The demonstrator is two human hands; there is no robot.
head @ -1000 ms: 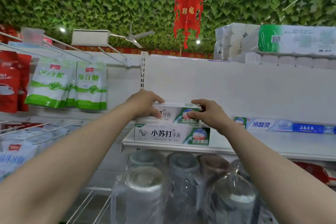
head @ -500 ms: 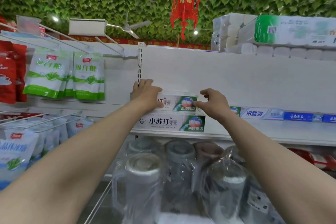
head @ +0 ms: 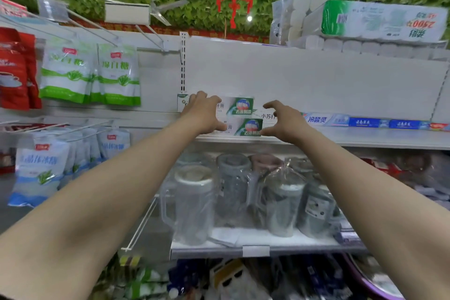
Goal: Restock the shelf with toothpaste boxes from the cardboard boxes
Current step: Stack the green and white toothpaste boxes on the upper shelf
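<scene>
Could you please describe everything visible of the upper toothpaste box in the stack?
The upper toothpaste box is a long white cardboard carton with a green right end showing a teeth picture. It lies flat, lengthwise, atop a matching lower box on the white shelf. The left hand covers its middle; grip unclear.

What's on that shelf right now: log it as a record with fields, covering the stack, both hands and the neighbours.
stack: top box lies on bottom box, at the shelf's left end
left hand: over the stack's left part, grip unclear
right hand: fingers curved, holding nothing, by the stack's right end
row: more toothpaste boxes end to end, right of the stack
below: plastic-wrapped pitchers
</scene>
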